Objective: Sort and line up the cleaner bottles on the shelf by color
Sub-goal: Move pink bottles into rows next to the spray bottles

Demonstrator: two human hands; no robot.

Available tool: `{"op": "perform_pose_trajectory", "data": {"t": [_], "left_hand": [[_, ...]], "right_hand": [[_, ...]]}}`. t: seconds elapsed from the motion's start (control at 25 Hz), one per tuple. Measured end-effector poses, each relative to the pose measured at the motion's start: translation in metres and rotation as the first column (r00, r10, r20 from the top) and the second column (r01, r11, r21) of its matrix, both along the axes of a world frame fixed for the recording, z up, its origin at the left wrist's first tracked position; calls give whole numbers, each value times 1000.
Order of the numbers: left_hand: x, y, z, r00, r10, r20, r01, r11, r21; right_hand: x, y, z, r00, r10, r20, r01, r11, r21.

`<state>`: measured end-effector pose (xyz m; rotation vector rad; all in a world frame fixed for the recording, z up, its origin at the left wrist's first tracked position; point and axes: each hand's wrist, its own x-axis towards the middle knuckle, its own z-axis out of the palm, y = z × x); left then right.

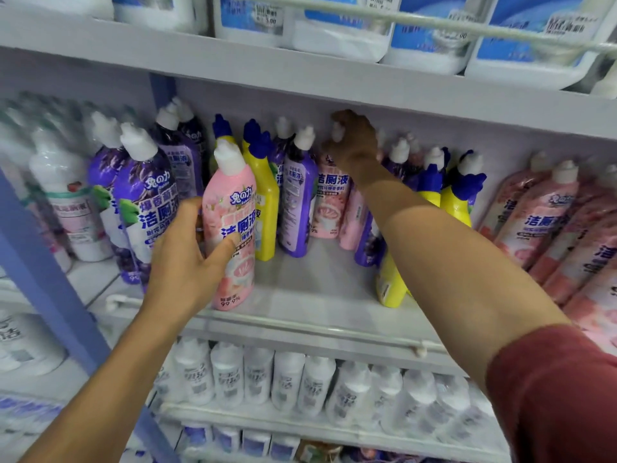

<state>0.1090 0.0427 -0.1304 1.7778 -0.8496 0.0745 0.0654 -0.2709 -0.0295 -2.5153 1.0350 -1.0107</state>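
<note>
White shop shelf (317, 282), mixed-colour cleaner bottles (297, 202), white jugs (337, 41) above

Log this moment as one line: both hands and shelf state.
left hand grips front pink bottle | right hand grips back pink bottle by cap | shelf colors mixed

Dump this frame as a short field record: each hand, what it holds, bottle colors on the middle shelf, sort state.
left hand: grips front pink bottle by its body, near the shelf's front edge
right hand: reaches to the back, fingers around the white cap of rear pink bottle
shelf centre: yellow bottle, purple bottle and pink ones mixed
left side: purple group
far right: pink row
sort state: not done, centre colors unsorted
</note>
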Motion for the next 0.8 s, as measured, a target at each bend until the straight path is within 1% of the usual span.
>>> {"op": "perform_pose_trajectory", "data": {"t": [0.12,0.2,0.24,0.32,0.4,0.44,0.52,0.6,0.68,0.72,0.8], "left_hand": [[2,-1,-4,1000,-5,30,5,1000,-3],[4,-1,-6,999,-9,34,10,1000,-8],[5,-1,-7,999,-13,36,13,1000,-11],[6,-1,-8,999,-16,40,16,1000,-7],[8,-2,-8,999,-14,41,14,1000,6],[9,-3,-9,999,-13,37,13,1000,8],[9,-7,-8,1000,-27,10,27,1000,4],[8,-13,-8,999,-43,-22,43,999,-1],[6,-21,-10,994,-98,-47,98,995,-1],[5,-26,-10,986,-152,-71,151,988,-12],[1,-37,-9,957,-263,-118,260,965,-38]], "right_hand": [[-7,6,-5,998,-1,-68,-7,992,-126],[-19,14,-12,997,18,-69,-30,983,-180],[-27,20,-16,998,27,-52,-36,984,-177],[-46,34,-26,998,61,-32,-64,992,-111],[-68,53,-34,994,93,-57,-96,994,-54],[-79,61,-38,991,110,-70,-114,992,-62],[-105,79,-40,988,93,-121,-104,991,-90],[-127,93,-33,986,87,-141,-92,995,-30],[-146,100,-23,984,131,-118,-131,991,11],[-152,102,-19,984,157,-79,-157,988,10],[-156,100,-21,976,203,86,-209,976,68]]}}
